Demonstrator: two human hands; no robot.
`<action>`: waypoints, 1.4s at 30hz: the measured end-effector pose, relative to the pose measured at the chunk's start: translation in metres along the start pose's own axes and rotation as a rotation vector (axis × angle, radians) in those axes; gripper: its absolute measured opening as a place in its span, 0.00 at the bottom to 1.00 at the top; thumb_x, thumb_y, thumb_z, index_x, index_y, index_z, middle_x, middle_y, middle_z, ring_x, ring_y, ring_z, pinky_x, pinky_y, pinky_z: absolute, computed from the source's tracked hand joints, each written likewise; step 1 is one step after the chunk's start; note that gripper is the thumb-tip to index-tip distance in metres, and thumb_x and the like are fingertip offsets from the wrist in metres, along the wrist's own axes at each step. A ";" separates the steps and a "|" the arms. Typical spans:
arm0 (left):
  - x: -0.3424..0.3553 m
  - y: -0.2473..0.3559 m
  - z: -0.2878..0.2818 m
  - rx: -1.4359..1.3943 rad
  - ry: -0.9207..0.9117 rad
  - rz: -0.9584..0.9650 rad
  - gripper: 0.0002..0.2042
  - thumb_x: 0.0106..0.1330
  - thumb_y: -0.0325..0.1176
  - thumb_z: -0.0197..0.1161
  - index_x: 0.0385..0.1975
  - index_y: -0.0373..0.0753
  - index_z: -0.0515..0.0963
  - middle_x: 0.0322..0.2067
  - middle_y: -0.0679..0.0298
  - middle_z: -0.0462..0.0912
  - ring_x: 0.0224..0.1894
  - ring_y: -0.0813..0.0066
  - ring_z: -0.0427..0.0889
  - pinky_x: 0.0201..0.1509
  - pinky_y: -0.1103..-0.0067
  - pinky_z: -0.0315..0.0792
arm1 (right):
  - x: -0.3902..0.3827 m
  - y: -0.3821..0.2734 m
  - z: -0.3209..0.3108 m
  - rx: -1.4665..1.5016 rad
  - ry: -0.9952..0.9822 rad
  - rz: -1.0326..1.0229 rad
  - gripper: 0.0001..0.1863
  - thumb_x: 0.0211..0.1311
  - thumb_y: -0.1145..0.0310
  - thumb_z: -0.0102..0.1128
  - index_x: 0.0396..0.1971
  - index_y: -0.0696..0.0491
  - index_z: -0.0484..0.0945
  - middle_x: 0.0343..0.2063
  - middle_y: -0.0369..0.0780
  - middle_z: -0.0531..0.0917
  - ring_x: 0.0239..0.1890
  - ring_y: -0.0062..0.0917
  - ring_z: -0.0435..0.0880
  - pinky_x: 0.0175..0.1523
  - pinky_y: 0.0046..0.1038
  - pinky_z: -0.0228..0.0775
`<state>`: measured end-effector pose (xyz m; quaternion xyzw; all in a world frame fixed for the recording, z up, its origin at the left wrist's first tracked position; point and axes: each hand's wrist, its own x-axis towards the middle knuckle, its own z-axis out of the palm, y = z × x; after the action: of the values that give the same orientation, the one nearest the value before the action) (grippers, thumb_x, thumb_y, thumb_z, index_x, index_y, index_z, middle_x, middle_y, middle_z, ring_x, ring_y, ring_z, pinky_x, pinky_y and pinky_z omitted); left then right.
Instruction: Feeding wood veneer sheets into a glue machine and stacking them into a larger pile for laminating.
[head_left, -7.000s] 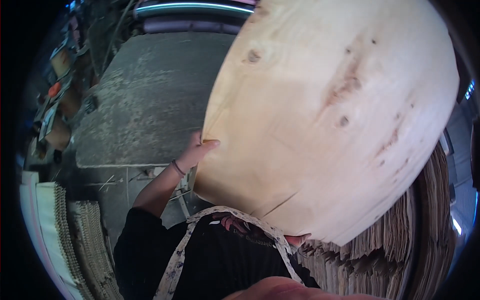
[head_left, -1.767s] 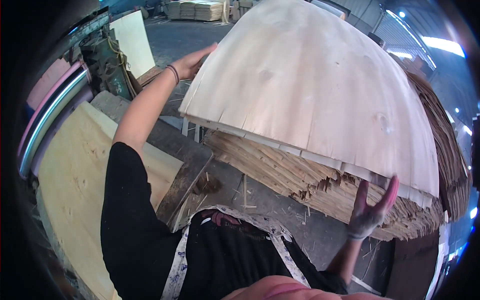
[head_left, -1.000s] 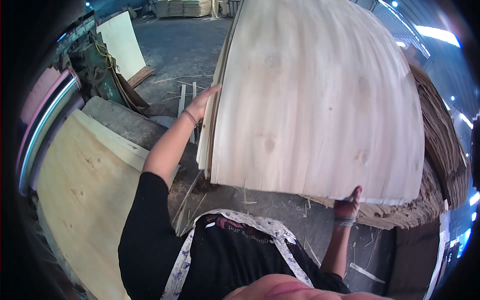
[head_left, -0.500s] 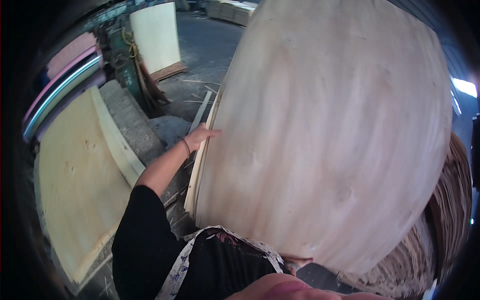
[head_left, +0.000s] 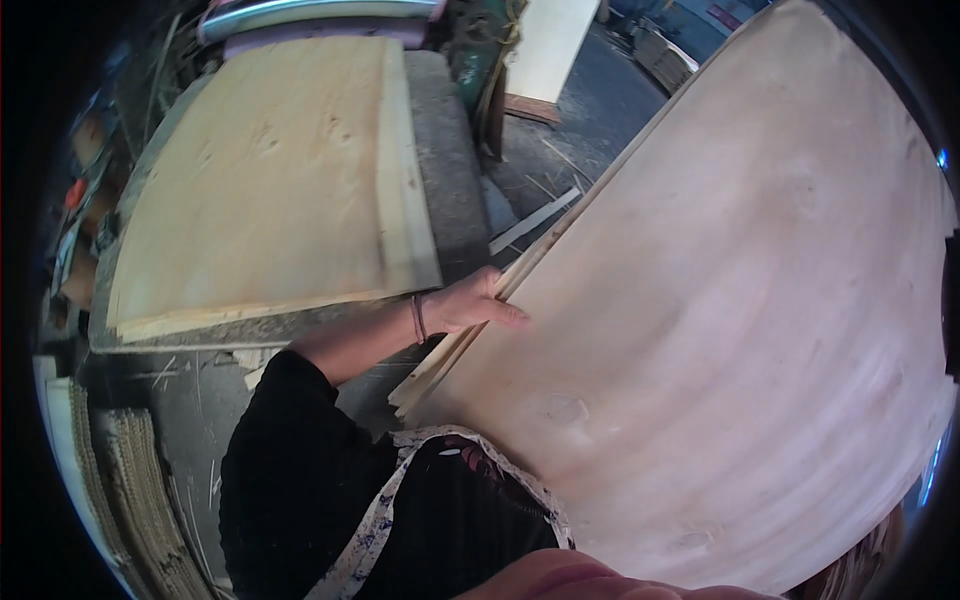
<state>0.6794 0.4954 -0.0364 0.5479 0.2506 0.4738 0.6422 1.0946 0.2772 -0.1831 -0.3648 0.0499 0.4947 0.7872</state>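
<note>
Large, thin wood veneer sheets [head_left: 720,300] fill the right half of the head view, tilted and slightly bowed, pale with pinkish streaks and a few knots. Several layered edges show along their left side. My left hand [head_left: 472,303] is closed on that edge, thumb over the upper face and fingers hidden behind. No part of my right hand shows. To the left of my arm, a pile of yellowish veneer sheets [head_left: 260,180] lies on a grey slab table [head_left: 445,150], apart from the sheets I hold.
Behind the table stands a machine with a shiny roller [head_left: 320,14]. A pale board [head_left: 545,50] stands upright farther back. Wood strips [head_left: 537,220] litter the floor. Upright veneer stacks [head_left: 145,490] stand at lower left, and another stack [head_left: 865,560] shows at lower right.
My view has turned left, bringing the table and its pile nearer the middle. The held sheets now slant more to the right. My right hand, partly visible at their lower edge before, has gone from view.
</note>
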 end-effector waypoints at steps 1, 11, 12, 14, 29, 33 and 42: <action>-0.026 0.008 -0.012 0.025 0.027 0.000 0.18 0.52 0.22 0.68 0.45 0.31 0.76 0.37 0.65 0.81 0.37 0.83 0.79 0.43 0.83 0.74 | -0.007 0.010 -0.001 -0.030 -0.015 0.017 0.48 0.47 0.29 0.48 0.64 0.44 0.54 0.62 0.42 0.62 0.64 0.42 0.58 0.66 0.49 0.50; -0.326 0.169 -0.097 0.072 0.381 0.070 0.16 0.55 0.24 0.66 0.44 0.30 0.76 0.36 0.64 0.81 0.35 0.82 0.79 0.42 0.83 0.74 | -0.174 0.132 0.041 -0.373 -0.213 0.319 0.50 0.46 0.30 0.52 0.65 0.44 0.52 0.63 0.42 0.62 0.65 0.43 0.57 0.66 0.49 0.50; -0.357 0.179 -0.111 0.064 0.419 0.057 0.15 0.55 0.24 0.66 0.43 0.30 0.76 0.35 0.64 0.82 0.35 0.82 0.79 0.41 0.83 0.74 | -0.192 0.152 0.045 -0.403 -0.234 0.373 0.50 0.46 0.30 0.52 0.65 0.44 0.52 0.63 0.42 0.62 0.65 0.43 0.57 0.66 0.49 0.50; -0.407 0.187 -0.152 0.155 0.600 -0.017 0.14 0.56 0.29 0.67 0.40 0.31 0.77 0.32 0.66 0.82 0.32 0.83 0.79 0.39 0.83 0.74 | -0.224 0.191 0.049 -0.456 -0.272 0.498 0.51 0.45 0.30 0.53 0.65 0.44 0.52 0.63 0.42 0.62 0.65 0.43 0.56 0.66 0.49 0.50; -0.758 0.073 -0.361 1.109 1.550 -0.766 0.40 0.50 0.57 0.64 0.57 0.32 0.65 0.50 0.42 0.73 0.50 0.51 0.75 0.53 0.67 0.70 | -0.248 0.289 0.017 -0.497 -0.165 1.218 0.55 0.42 0.30 0.57 0.66 0.44 0.48 0.64 0.41 0.59 0.67 0.42 0.53 0.66 0.50 0.48; -0.725 0.089 -0.298 1.025 1.701 -1.029 0.47 0.47 0.68 0.58 0.60 0.36 0.62 0.58 0.44 0.64 0.60 0.50 0.64 0.64 0.64 0.58 | -0.226 0.289 0.051 -0.378 -0.228 1.052 0.52 0.44 0.29 0.55 0.65 0.44 0.52 0.65 0.40 0.58 0.67 0.39 0.52 0.66 0.51 0.46; -0.699 0.128 -0.269 0.955 1.717 -1.153 0.45 0.42 0.71 0.60 0.51 0.35 0.73 0.47 0.46 0.76 0.51 0.54 0.76 0.54 0.67 0.69 | -0.225 0.306 0.090 -0.375 -0.523 0.784 0.35 0.53 0.34 0.52 0.57 0.39 0.65 0.56 0.33 0.70 0.58 0.31 0.67 0.61 0.43 0.60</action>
<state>0.1135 -0.0030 -0.1277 0.0343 0.9768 0.1827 0.1067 0.7060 0.2410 -0.1791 -0.3174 -0.1055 0.8283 0.4495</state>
